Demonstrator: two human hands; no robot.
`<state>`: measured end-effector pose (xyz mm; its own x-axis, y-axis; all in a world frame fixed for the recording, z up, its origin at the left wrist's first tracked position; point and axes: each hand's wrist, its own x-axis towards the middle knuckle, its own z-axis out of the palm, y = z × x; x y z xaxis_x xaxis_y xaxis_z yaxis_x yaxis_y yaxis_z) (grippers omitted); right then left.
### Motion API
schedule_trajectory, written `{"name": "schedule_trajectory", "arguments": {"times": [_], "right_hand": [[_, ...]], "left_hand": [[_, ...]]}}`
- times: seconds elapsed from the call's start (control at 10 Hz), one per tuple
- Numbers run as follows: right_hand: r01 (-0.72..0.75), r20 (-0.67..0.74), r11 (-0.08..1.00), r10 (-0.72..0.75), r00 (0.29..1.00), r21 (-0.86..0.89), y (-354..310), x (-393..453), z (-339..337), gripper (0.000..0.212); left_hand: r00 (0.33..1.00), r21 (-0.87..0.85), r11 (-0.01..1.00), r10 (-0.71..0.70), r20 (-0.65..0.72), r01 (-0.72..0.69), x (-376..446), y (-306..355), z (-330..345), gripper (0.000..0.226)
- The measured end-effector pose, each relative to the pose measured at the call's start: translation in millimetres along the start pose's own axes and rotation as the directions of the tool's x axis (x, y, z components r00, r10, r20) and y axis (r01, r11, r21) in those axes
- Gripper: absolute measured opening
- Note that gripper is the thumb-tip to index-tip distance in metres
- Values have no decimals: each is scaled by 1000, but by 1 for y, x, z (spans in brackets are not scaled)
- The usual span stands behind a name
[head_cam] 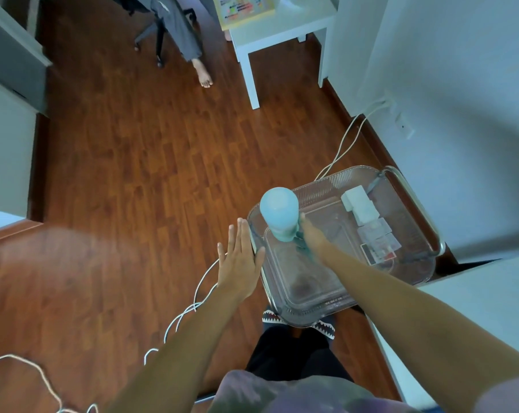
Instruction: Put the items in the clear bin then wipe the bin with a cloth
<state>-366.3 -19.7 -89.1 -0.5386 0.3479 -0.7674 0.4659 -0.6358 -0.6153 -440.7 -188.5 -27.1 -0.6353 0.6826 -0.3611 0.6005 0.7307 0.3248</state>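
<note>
2 hands (240, 257) at clear bin (413, 263), right fingertips behind blue bottle (279, 210).

Setting: room in a home, likely bedroom or study. Evidence: reddish wood-plank floor (151, 162); white side table (282, 34) at 12 o'clock; wheeled office chair (154, 34) at 11 o'clock; white cable (346, 141) trailing from wall outlet (404, 126) at 2 o'clock.

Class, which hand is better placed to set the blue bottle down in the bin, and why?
Right hand: it is inside the bin, at the blue bottle's base. The left hand lies flat and open against the bin's outer wall.
</note>
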Motion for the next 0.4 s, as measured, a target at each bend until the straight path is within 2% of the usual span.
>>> {"name": "schedule_trajectory", "arguments": {"times": [0.1,0.4], "right_hand": [[4,48,999,-1,999,-52,4,3,15,62],[81,17,978,-80,997,-192,5,1,19,59]], "left_hand": [[1000,-4,1000,-3,-1,3,-1,-2,3,67],[999,-51,998,-44,-24,42,0,0,5,66]]}}
